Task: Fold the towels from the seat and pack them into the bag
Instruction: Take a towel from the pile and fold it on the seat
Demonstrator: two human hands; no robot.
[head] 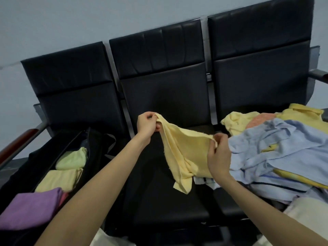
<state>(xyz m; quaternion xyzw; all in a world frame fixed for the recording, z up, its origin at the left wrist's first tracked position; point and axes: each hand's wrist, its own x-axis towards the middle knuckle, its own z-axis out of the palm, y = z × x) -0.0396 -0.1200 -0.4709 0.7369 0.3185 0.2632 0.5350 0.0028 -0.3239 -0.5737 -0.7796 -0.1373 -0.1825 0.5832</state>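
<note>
A pale yellow towel [184,150] hangs crumpled above the middle seat [159,197]. My left hand [148,126] pinches one upper corner of it, and my right hand [219,155] pinches the opposite edge. On the left seat lies an open black bag [26,164] holding folded towels: a light green one [73,160], a pale yellow one [59,180] and a purple one [32,209]. A loose pile of towels [280,150] in light blue, yellow and orange covers the right seat.
The row of three black padded seats stands against a pale wall. A wooden armrest [19,144] runs along the far left, beside the bag. A metal armrest [317,75] sticks out at the right end. A white striped cloth [205,181] pokes out under the pile.
</note>
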